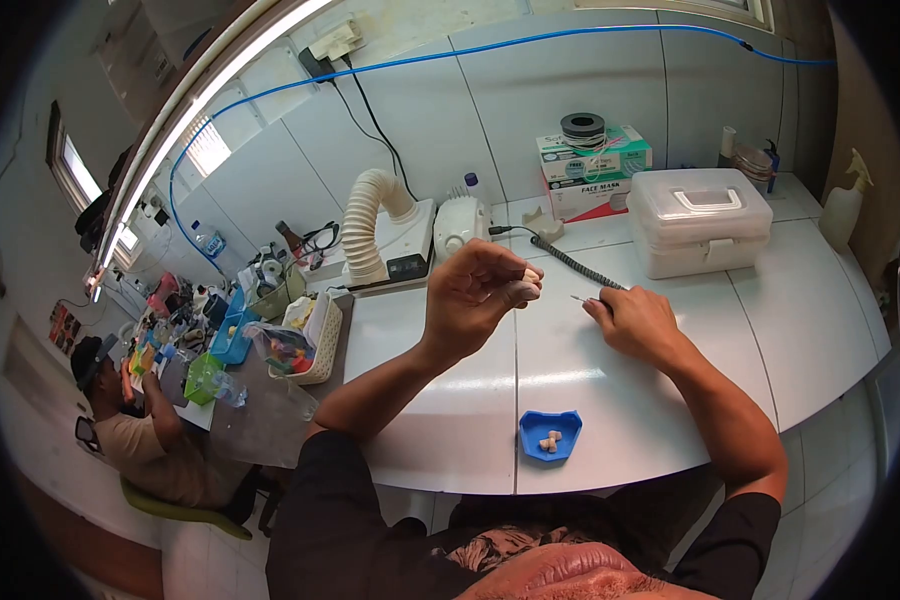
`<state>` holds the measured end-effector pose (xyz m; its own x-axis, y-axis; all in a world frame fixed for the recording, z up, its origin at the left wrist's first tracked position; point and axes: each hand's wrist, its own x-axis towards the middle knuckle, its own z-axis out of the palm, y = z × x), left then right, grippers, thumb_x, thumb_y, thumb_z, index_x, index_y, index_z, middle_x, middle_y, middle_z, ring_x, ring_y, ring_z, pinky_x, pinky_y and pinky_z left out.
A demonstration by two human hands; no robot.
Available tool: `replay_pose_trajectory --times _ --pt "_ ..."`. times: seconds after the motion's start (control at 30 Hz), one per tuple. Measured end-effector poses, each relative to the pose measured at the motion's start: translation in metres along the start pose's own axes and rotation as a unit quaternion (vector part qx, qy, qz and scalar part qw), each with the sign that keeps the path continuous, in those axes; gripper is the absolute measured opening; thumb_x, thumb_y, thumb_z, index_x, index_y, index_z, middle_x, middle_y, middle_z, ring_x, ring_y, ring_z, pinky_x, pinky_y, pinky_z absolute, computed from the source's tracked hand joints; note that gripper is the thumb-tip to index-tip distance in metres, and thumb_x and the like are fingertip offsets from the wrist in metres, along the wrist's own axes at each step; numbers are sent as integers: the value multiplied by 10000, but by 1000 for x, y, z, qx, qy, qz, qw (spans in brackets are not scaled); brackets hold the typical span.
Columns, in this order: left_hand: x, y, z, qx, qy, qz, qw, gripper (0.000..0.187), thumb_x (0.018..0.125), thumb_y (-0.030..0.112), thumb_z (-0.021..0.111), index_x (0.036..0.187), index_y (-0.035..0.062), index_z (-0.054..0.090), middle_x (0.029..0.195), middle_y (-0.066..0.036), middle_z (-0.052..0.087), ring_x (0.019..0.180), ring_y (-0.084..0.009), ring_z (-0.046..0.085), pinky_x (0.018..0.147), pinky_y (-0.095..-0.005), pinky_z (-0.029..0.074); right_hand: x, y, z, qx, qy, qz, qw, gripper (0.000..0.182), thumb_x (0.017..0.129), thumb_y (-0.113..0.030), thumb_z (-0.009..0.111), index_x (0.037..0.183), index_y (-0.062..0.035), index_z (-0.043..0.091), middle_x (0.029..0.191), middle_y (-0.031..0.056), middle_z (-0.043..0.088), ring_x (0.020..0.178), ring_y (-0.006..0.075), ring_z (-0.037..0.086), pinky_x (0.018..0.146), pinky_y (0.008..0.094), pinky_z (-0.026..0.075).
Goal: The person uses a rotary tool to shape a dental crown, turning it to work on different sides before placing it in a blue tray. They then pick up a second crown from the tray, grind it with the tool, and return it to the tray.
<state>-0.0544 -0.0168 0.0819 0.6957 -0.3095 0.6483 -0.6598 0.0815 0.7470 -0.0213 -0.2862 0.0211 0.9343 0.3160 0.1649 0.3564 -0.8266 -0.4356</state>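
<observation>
Raised over the middle of the white table (420,400), my left hand (480,295) pinches a small pale piece (532,277) between thumb and fingertips. To its right, my right hand (635,322) is closed around a slim handpiece with a thin metal tip (577,298) pointing left toward the piece. Tip and piece are apart. The handpiece body is mostly hidden by my fingers, and a coiled dark cord (570,262) runs up behind that hand. Near the front edge lies a blue tray (533,447) holding a few small pale pieces (550,441).
Along the back stand a ribbed hose (357,225), a white device (460,222), mask boxes (590,198), a clear-lidded case (700,235) and a spray bottle (842,215). A basket (323,345) is at left. Beyond it a person (165,440) sits working.
</observation>
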Motion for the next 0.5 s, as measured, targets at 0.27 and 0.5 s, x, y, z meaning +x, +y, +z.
replay_pose_trajectory --times 0.27,0.5 --pt "-1 1 -2 11 3 5 1000 240 1015 12 830 1185 14 660 1105 -143 803 1012 -153 790 820 -284 657 0 -2 -4 -9 -26 10 1000 508 1143 -473 578 1008 -40 807 844 235 773 828 478 743 778 592 566" --pt "-2 -4 -4 31 -5 -4 1000 227 1034 61 823 1189 20 664 1096 -136 813 1017 -174 805 793 -281 660 0 1 0 -10 -7 -2 1000 506 1140 -477 588 993 -43 802 822 229 769 806 477 739 767 590 565"
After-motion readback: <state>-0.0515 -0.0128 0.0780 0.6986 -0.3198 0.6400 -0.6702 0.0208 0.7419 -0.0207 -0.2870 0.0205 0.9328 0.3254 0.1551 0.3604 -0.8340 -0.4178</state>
